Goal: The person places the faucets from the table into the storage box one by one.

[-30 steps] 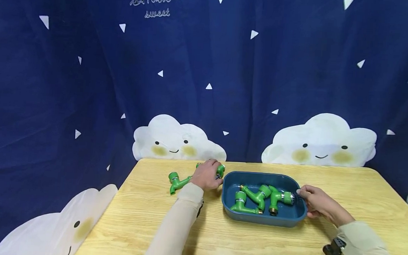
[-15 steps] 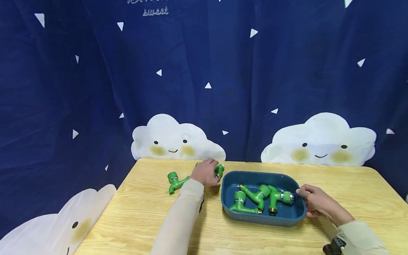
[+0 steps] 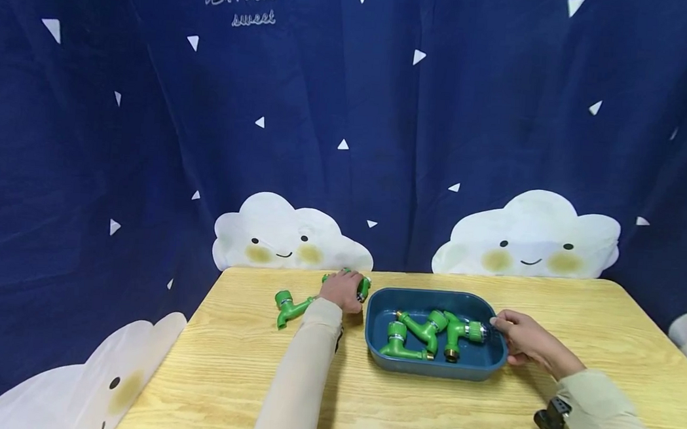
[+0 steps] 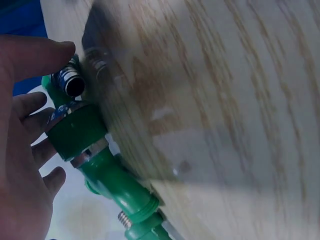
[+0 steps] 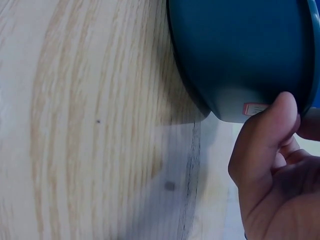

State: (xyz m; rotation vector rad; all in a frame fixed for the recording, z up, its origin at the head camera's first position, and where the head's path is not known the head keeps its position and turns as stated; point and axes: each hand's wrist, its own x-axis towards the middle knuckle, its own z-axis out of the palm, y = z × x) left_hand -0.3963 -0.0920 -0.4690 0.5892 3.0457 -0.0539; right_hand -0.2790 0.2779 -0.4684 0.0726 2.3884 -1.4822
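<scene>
Over green plastic taps at the back of the table is my left hand (image 3: 343, 291); part of one tap (image 3: 364, 288) shows beside its fingers. In the left wrist view my thumb lies by a tap's dark round end (image 4: 75, 86), and the fingers are spread behind the green knob (image 4: 80, 131) of another tap. A firm grip on either is not visible. My right hand (image 3: 530, 341) holds the right end of a dark blue oblong tub (image 3: 429, 366), thumb over the rim. Three green taps (image 3: 431, 328) lie inside the tub.
Left of my left hand, another green tap (image 3: 292, 308) lies on the light wooden table (image 3: 239, 379). A dark blue curtain (image 3: 303, 107) with white clouds hangs behind the table. A small label (image 5: 255, 108) shows on the tub.
The whole head view has shifted slightly, moving things left in it. My left hand stays over the taps, its fingers slightly changed; my right hand keeps hold of the tub.
</scene>
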